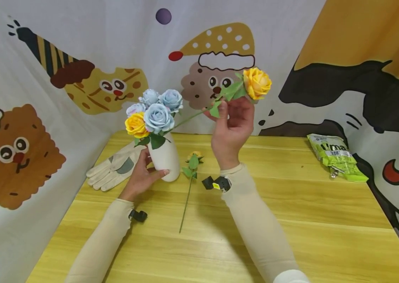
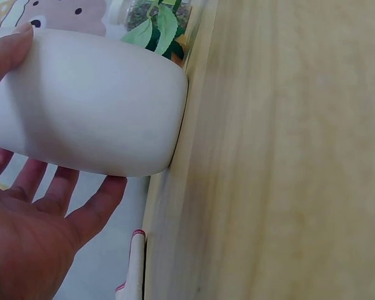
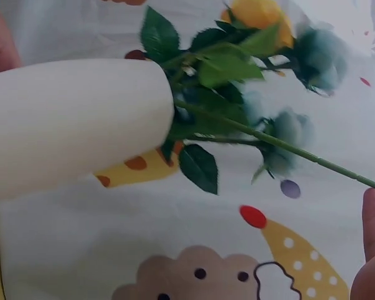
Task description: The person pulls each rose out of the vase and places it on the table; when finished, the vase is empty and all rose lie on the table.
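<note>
While a cream glove (image 1: 109,173) lies leftmost on the table (image 1: 312,220), I log the left hand (image 1: 141,177) gripping the white vase (image 1: 165,157), a loose yellow rose (image 1: 193,162) lying near it, and the right hand (image 1: 233,127) pinching a raised yellow rose (image 1: 257,83), stem (image 1: 189,118) reaching the vased bouquet (image 1: 158,117).

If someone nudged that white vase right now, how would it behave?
The white vase could tip fairly easily, being tall, with blue roses bunched above its mouth. Its smooth, rounded side might feel slippery. The left hand gripping it would probably steady it.
</note>
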A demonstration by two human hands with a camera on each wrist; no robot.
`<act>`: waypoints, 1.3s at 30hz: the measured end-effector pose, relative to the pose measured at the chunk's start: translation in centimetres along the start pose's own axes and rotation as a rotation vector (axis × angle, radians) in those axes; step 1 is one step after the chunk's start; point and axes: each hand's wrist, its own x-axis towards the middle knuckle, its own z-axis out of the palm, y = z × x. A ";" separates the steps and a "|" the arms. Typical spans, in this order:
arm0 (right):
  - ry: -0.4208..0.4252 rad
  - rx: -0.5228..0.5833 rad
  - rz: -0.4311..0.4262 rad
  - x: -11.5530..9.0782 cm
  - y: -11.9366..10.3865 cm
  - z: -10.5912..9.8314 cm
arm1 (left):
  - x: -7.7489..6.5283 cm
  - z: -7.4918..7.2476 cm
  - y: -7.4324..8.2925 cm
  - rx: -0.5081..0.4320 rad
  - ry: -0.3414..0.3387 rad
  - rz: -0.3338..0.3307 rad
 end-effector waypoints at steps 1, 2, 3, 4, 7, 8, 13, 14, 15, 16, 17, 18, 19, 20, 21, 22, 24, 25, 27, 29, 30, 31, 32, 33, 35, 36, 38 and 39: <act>0.018 0.004 0.010 0.1 -0.1 -0.2 | 0.0 0.0 0.0 0.000 0.002 0.001; 0.036 0.008 0.018 0.2 -0.3 -0.4 | 0.0 0.0 0.0 0.000 0.003 0.001; 0.053 0.011 0.022 0.3 -0.4 -0.6 | 0.1 -0.1 -0.1 0.001 0.004 0.002; 0.067 0.013 0.025 0.4 -0.4 -0.8 | 0.1 -0.1 -0.1 0.002 0.004 0.001; 0.097 0.014 0.023 0.6 -0.6 -1.6 | 0.0 -0.1 -0.1 0.001 0.004 0.004; 0.110 0.018 0.024 0.7 -0.6 -1.9 | 0.0 0.0 -0.1 0.002 0.003 0.004; 0.199 0.048 0.076 0.6 -0.3 -3.3 | 0.0 0.0 -0.2 0.003 0.006 0.007; 0.219 0.061 0.094 0.6 -0.2 -3.7 | 0.1 0.0 -0.3 0.003 0.006 0.009; 0.236 0.072 0.113 0.6 -0.1 -4.0 | 0.1 0.0 -0.3 0.001 0.005 0.011; 0.249 0.080 0.133 0.6 0.0 -4.4 | 0.1 -0.1 -0.4 0.001 0.004 0.012; 0.261 0.088 0.153 0.6 0.1 -4.8 | 0.1 -0.1 -0.4 0.001 0.004 0.013; 0.272 0.093 0.175 0.5 0.3 -5.2 | 0.2 0.0 -0.5 0.000 0.002 0.013; 0.280 0.099 0.197 0.4 0.4 -5.6 | 0.2 0.0 -0.5 -0.002 0.002 0.012; 0.285 0.102 0.220 0.3 0.6 -6.0 | 0.2 0.0 -0.5 -0.003 0.001 0.012; 0.286 0.099 0.244 0.2 0.7 -6.4 | 0.2 -0.1 -0.5 -0.003 0.002 0.010; 0.283 0.092 0.268 0.1 0.9 -6.9 | 0.2 -0.1 -0.5 -0.002 0.002 0.008; 0.273 0.064 0.312 -0.2 1.1 -7.8 | 0.2 -0.1 -0.5 -0.003 0.003 0.006; 0.261 0.037 0.332 -0.4 1.2 -8.2 | 0.1 -0.1 -0.5 -0.004 0.003 0.008; 0.229 -0.024 0.367 -0.8 1.4 -9.1 | 0.1 -0.1 -0.4 -0.006 0.001 0.010; 0.192 -0.081 0.401 -1.3 1.5 -9.8 | 0.1 -0.1 -0.4 -0.010 -0.001 0.013; 0.173 -0.105 0.418 -1.5 1.6 -10.1 | 0.2 -0.1 -0.4 -0.012 -0.003 0.015; 0.154 -0.123 0.434 -1.7 1.7 -10.4 | 0.1 -0.1 -0.3 -0.014 -0.004 0.016; 0.134 -0.137 0.450 -2.0 1.7 -10.6 | 0.1 -0.1 -0.3 -0.015 -0.004 0.017; 0.112 -0.152 0.466 -2.2 1.8 -10.8 | 0.1 -0.1 -0.3 -0.016 -0.004 0.018; 0.068 -0.182 0.493 -2.6 1.9 -11.2 | 0.1 -0.1 -0.3 -0.016 -0.003 0.019; 0.046 -0.198 0.508 -2.8 1.9 -11.3 | 0.1 -0.1 -0.3 -0.016 -0.003 0.019; 0.006 -0.226 0.537 -3.2 2.0 -11.5 | 0.0 -0.1 -0.3 -0.016 -0.001 0.018; -0.011 -0.241 0.554 -3.3 2.0 -11.6 | 0.0 -0.1 -0.3 -0.015 0.001 0.018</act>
